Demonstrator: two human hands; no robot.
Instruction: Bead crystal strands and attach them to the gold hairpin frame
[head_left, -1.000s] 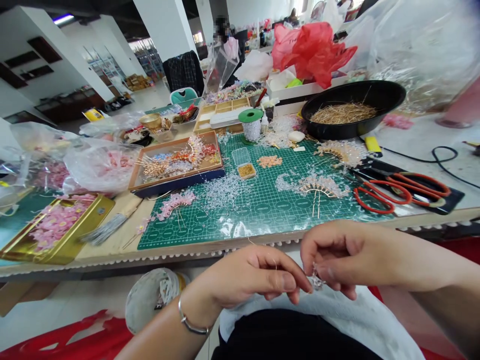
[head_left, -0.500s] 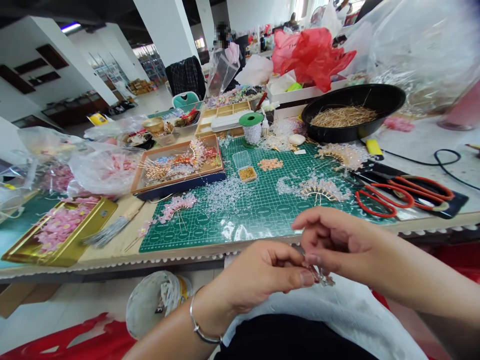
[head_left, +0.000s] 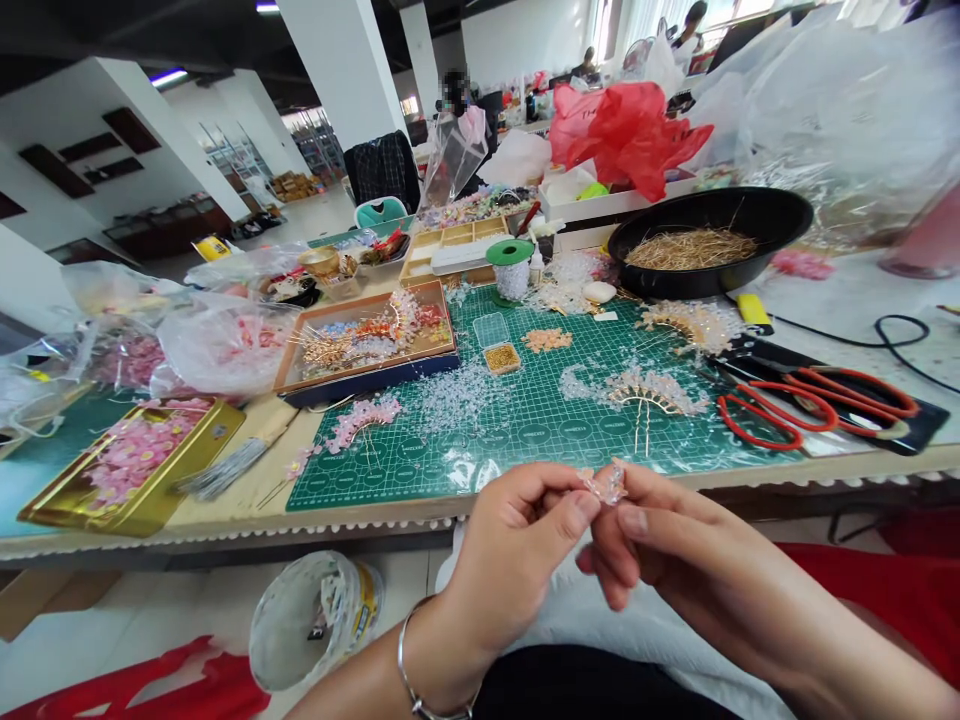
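Left hand (head_left: pixel 517 555) and right hand (head_left: pixel 679 550) pinch a glassy bead cluster (head_left: pixel 606 486) between fingers (head_left: pixel 579 512); a shiny gold tin (head_left: pixel 201 465) holds pink petals (head_left: pixel 142 455), a round black basin (head_left: pixel 780 222) straw-like strands (head_left: pixel 688 250).

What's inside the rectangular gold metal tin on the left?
A heap of pink flower-shaped pieces lies in the gold tin. It covers most of the bottom, so anything underneath cannot be seen.

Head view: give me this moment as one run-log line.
Left hand: pinching translucent bead cluster | right hand: touching same cluster | on green cutting mat: beaded hairpins, loose beads
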